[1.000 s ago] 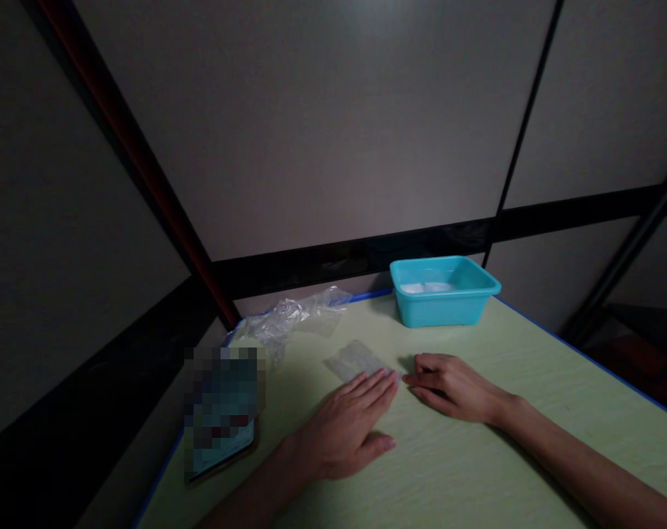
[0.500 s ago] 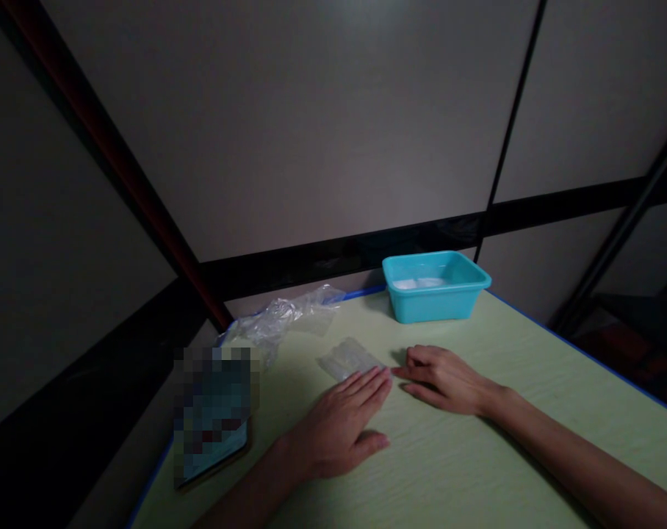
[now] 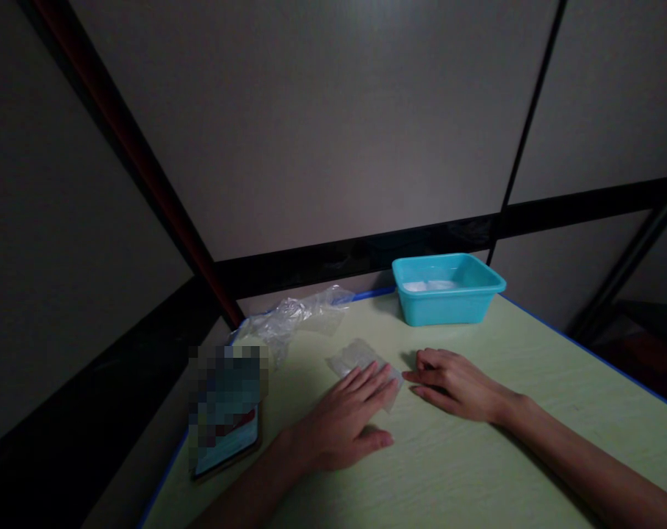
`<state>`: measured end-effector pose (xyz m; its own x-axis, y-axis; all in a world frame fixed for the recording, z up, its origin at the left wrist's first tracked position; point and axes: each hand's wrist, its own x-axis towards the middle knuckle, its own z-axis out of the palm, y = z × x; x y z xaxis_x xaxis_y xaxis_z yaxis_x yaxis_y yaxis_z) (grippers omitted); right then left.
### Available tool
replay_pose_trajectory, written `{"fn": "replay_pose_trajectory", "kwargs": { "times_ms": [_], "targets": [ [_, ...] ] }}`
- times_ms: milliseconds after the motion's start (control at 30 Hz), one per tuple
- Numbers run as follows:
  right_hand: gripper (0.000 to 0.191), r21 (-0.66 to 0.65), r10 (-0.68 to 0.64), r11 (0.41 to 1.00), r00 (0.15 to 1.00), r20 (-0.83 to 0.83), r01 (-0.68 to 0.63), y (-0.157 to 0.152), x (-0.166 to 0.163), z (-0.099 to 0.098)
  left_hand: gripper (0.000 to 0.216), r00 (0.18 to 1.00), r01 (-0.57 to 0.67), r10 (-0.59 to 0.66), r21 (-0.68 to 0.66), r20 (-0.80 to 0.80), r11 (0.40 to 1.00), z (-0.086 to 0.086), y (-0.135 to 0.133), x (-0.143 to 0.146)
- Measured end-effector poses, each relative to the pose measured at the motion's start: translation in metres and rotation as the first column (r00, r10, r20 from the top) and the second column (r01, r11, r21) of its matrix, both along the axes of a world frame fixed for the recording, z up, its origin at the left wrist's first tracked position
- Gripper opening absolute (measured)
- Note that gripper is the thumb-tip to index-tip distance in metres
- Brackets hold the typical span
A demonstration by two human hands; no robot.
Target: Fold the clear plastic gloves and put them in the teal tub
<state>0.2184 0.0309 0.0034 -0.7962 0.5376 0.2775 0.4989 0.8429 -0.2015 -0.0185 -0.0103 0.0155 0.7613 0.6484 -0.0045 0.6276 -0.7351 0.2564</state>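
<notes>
Spreading wider than a moment ago, the fingers [image 3: 377, 382] of the left hand [image 3: 338, 432] lie across the clear plastic sheet [image 3: 351, 355] on the table [image 3: 438, 477], baring its near corner, perhaps easing the press; the right hand [image 3: 453, 383], thumb and forefinger narrowly parted, holds nothing visible beside it; beyond sits a blue basin [image 3: 444, 307]

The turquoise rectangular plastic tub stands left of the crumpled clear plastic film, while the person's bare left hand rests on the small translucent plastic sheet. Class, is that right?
Not quite: the head view shows the turquoise rectangular plastic tub right of the crumpled clear plastic film, not left. The bare left hand does rest on the small translucent plastic sheet.
</notes>
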Motion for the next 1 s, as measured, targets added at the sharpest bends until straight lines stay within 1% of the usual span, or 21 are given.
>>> {"fn": "replay_pose_trajectory", "kwargs": {
  "times_ms": [233,367,500,633,800,900,1000],
  "targets": [
    [0.032,-0.010,0.004,1.000,1.000,-0.003,-0.004,0.000,0.000,0.000,0.058,0.986,-0.146,0.150,0.059,-0.069,0.987,-0.008,0.021,-0.035],
    [0.032,-0.010,0.009,1.000,1.000,-0.010,-0.009,0.000,0.000,0.001,0.056,0.964,-0.251,0.257,0.090,-0.068,0.964,-0.012,0.027,-0.045],
    [0.032,-0.028,0.001,1.000,1.000,-0.001,-0.001,0.000,-0.001,0.002,0.061,0.937,-0.339,0.347,0.124,-0.050,0.933,-0.013,0.028,-0.046],
    [0.032,-0.072,-0.015,0.997,1.000,-0.009,0.014,0.000,0.000,0.003,0.069,0.938,-0.335,0.345,0.145,-0.046,0.931,-0.009,0.028,-0.046],
    [0.030,-0.091,-0.004,0.996,0.999,-0.036,0.000,-0.001,0.000,0.003,0.066,0.927,-0.368,0.375,0.153,-0.018,0.917,-0.007,0.029,-0.045],
    [0.029,-0.106,0.019,0.994,0.999,-0.040,-0.023,-0.002,-0.002,0.003,0.061,0.901,-0.432,0.432,0.194,0.046,0.881,-0.013,0.032,-0.041],
    [0.028,-0.128,0.028,0.991,0.998,-0.061,-0.035,-0.003,-0.004,0.003,0.054,0.853,-0.522,0.500,0.247,0.149,0.817,-0.019,0.035,-0.034]
  ]
}}
